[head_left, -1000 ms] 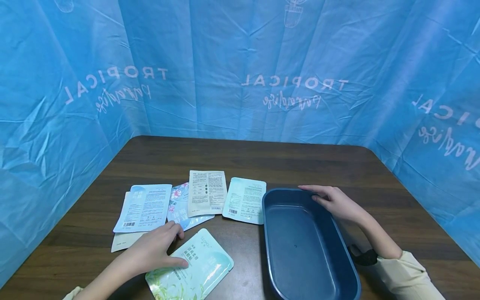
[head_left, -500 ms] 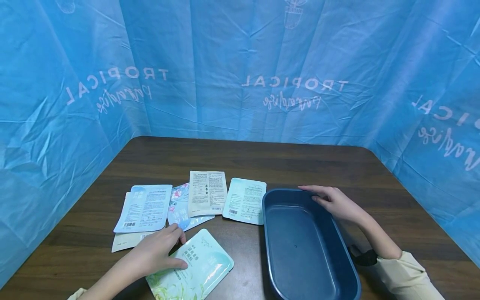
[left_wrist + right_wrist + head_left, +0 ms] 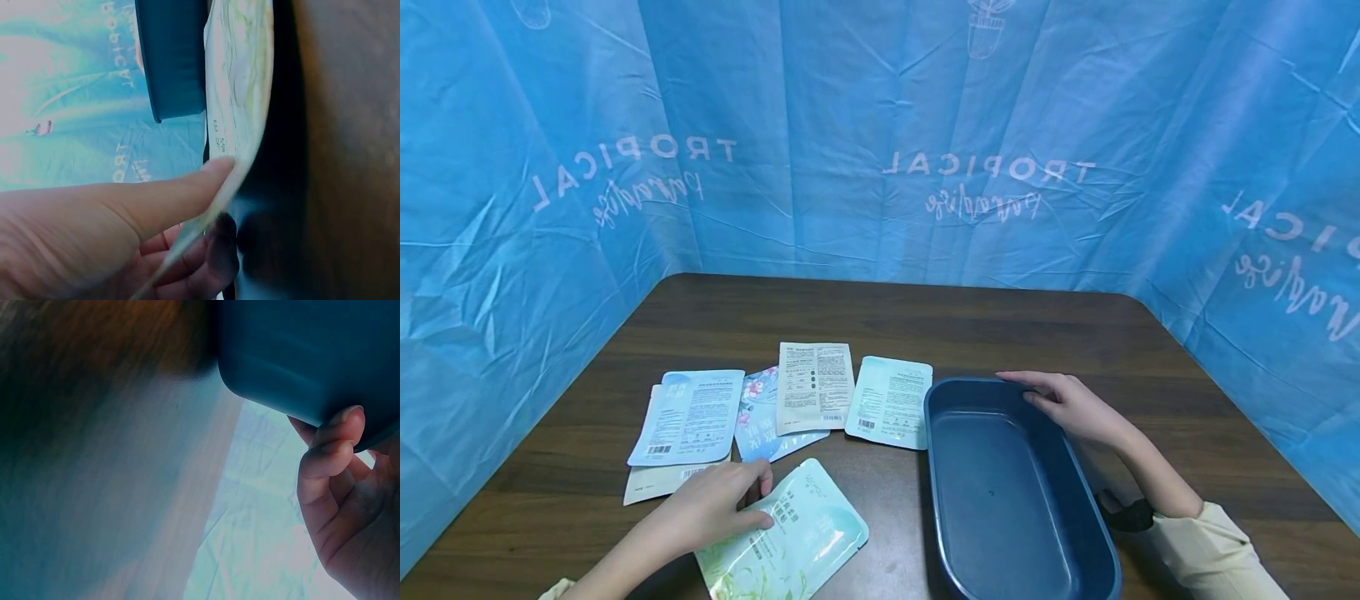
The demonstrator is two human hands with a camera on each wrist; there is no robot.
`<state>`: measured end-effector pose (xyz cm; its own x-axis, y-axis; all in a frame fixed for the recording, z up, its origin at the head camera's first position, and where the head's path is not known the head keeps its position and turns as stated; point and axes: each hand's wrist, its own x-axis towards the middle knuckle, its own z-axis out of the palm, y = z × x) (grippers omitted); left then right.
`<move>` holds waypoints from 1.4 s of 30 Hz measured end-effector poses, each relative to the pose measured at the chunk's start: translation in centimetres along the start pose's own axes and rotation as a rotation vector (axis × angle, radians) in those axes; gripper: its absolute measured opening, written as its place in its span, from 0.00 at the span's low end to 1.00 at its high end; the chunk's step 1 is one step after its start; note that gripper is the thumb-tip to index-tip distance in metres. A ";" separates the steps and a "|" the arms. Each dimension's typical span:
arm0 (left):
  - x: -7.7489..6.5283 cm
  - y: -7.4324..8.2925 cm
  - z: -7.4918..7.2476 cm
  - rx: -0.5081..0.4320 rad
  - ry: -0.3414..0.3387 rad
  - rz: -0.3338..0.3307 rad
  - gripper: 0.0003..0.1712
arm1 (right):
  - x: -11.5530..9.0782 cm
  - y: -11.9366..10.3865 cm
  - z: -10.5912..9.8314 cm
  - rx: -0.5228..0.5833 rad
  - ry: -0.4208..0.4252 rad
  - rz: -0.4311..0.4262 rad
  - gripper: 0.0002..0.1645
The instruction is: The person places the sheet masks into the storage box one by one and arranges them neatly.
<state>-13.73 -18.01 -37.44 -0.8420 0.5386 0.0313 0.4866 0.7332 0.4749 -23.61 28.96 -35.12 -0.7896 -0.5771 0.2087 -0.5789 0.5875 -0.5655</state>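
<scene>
My left hand (image 3: 718,508) pinches the near-left edge of a pale green face mask packet (image 3: 808,533), thumb on its printed front. In the left wrist view the packet (image 3: 237,81) bends between the thumb and the fingers beneath. A deep, dark blue rectangular tray (image 3: 1000,492) stands right of it, with nothing inside. My right hand (image 3: 1075,406) grips the tray's far right corner; the right wrist view shows its fingers (image 3: 325,462) curled against the tray's wall (image 3: 300,362).
Behind the left hand lie more packets: a light blue one (image 3: 688,417) over a whitish one (image 3: 655,482), a flowered blue one (image 3: 763,421) partly under a cream one (image 3: 814,387), and a mint one (image 3: 891,400) beside the tray. A blue curtain (image 3: 865,150) surrounds the wooden table (image 3: 880,312).
My left hand has lowered its fingers slightly and the green packet's held edge has shifted a little to the right. The right hand and tray have stayed put.
</scene>
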 end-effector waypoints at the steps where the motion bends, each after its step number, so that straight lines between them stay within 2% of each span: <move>1: 0.0 0.0 0.0 -0.004 0.003 0.013 0.18 | 0.0 0.0 0.0 0.003 -0.001 -0.001 0.27; 6: 0.1 -0.2 -0.1 -0.052 -0.013 0.029 0.15 | 0.1 0.0 0.1 0.008 -0.004 -0.005 0.27; 10: 0.3 -0.4 -0.4 -0.142 -0.051 0.019 0.11 | 0.1 0.1 0.1 0.005 -0.002 -0.004 0.27; 14: 0.4 -0.8 -0.9 -0.292 -0.054 0.056 0.07 | 0.2 0.2 0.2 0.001 -0.001 -0.005 0.27; 18: 0.2 -1.0 -1.7 -0.431 -0.015 0.093 0.03 | 0.2 0.2 0.2 -0.008 -0.001 -0.007 0.27; 20: 0.2 -0.9 -2.0 -0.504 -0.007 0.081 0.03 | 0.2 0.3 0.2 -0.013 0.001 -0.007 0.26; 23: 0.4 -0.7 -2.5 -0.665 -0.013 0.043 0.06 | 0.2 0.3 0.2 -0.012 0.002 -0.005 0.26; 26: 0.5 -0.2 -3.0 -0.824 -0.014 -0.007 0.10 | 0.3 0.3 0.2 -0.006 0.002 -0.002 0.26; 29: 0.7 0.5 -3.5 -0.918 0.008 -0.051 0.13 | 0.3 0.3 0.1 -0.001 -0.002 0.003 0.26; 36: 1.9 2.8 -4.4 -1.008 0.049 -0.113 0.17 | 0.2 0.3 0.1 -0.005 -0.010 0.001 0.25; 42: 4.0 5.3 -4.8 -1.049 0.055 -0.098 0.19 | 0.0 0.4 0.0 -0.004 -0.010 0.011 0.27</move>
<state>-15.62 -13.98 -30.63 -0.8891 0.4573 -0.0209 -0.0073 0.0316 0.9995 -23.80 29.21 -35.31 -0.7938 -0.5760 0.1950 -0.5711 0.5960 -0.5644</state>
